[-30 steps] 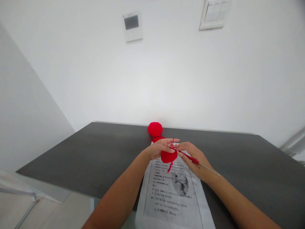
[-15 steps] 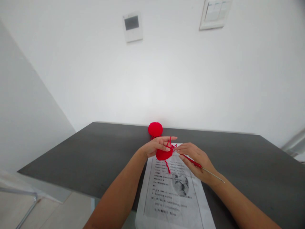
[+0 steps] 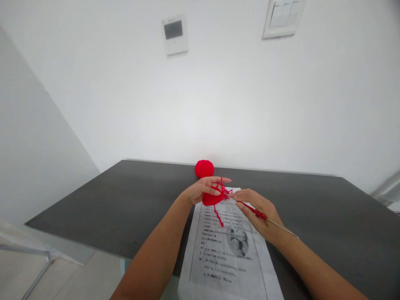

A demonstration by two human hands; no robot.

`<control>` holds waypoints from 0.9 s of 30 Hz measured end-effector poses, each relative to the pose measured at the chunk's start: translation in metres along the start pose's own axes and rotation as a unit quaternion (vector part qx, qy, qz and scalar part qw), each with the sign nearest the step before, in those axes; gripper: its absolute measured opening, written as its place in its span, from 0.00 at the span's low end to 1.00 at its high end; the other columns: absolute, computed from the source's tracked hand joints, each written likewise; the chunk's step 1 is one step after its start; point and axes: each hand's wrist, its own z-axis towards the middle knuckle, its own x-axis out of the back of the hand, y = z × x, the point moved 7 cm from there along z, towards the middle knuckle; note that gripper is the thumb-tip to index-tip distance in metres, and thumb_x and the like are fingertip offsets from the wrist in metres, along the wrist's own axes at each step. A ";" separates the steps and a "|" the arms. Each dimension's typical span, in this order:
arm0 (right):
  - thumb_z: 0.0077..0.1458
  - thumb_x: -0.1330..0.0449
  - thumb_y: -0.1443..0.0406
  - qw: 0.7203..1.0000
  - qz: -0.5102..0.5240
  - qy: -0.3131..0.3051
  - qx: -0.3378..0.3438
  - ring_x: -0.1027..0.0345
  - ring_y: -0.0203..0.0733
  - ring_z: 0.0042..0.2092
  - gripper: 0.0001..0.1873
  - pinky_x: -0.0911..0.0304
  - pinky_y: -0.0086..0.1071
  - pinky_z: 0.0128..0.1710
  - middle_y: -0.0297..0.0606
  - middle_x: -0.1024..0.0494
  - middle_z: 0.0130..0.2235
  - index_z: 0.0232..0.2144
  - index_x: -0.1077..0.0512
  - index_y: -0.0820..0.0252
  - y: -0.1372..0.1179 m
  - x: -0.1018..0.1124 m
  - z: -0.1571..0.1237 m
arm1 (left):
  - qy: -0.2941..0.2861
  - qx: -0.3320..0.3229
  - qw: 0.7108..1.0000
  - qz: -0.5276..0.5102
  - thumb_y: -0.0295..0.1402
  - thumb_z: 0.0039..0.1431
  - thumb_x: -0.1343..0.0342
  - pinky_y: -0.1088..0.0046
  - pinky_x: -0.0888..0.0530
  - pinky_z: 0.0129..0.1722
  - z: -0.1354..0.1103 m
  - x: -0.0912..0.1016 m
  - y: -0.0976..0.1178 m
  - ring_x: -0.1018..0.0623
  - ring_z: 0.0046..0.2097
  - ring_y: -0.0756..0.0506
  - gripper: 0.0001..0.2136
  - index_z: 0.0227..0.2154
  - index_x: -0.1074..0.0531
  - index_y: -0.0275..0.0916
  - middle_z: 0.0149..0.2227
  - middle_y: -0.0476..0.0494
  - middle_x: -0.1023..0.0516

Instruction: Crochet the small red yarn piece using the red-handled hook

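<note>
Between thumb and fingers, my left hand (image 3: 203, 188) pinches a small red crochet piece (image 3: 211, 197). Red yarn (image 3: 221, 182) runs over its outstretched index finger, and a short tail dangles below the piece. My right hand (image 3: 256, 208) is closed around a crochet hook (image 3: 258, 213) with a red grip and a long metal shaft reaching back over the wrist. The hook's tip meets the yarn at the right edge of the piece; the exact stitch is too small to make out. Behind my left hand sits a red ball of yarn (image 3: 204, 168).
A printed sheet (image 3: 228, 266) with text and a grey picture lies under my hands on the dark table (image 3: 103, 204). The table's far edge runs along a white wall carrying a thermostat-like panel (image 3: 175, 35) and a switch plate (image 3: 283, 18). A metal frame (image 3: 40, 271) stands at lower left.
My left hand has moved slightly left and up, tilting the crochet piece flatter. The right hand with the hook has shifted a little to the right.
</note>
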 end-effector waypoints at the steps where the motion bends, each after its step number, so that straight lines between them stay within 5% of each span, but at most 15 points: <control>1: 0.60 0.45 0.68 1.000 0.008 0.002 -0.006 0.24 0.45 0.42 0.09 0.28 0.38 0.43 0.42 0.19 0.39 0.41 0.26 0.54 0.001 0.000 0.000 | 0.002 0.002 1.000 0.007 0.23 0.42 0.35 0.74 0.31 0.38 0.000 0.001 0.000 0.23 0.34 0.48 0.27 0.49 0.28 0.35 0.33 0.42 0.21; 18: 0.60 0.44 0.67 0.997 0.070 -0.024 -0.030 0.25 0.43 0.43 0.07 0.30 0.37 0.45 0.40 0.20 0.40 0.39 0.27 0.54 0.008 -0.002 -0.001 | 0.001 0.016 1.000 0.004 0.24 0.38 0.35 0.73 0.31 0.39 -0.001 0.004 -0.003 0.22 0.38 0.45 0.26 0.46 0.26 0.32 0.39 0.35 0.20; 27: 0.60 0.43 0.62 0.988 0.124 0.008 -0.092 0.25 0.42 0.41 0.07 0.30 0.35 0.43 0.40 0.19 0.38 0.37 0.25 0.55 0.016 0.001 0.000 | -0.016 -0.011 0.999 -0.047 0.25 0.40 0.36 0.76 0.33 0.28 0.004 0.002 -0.006 0.26 0.24 0.51 0.26 0.47 0.27 0.31 0.29 0.41 0.21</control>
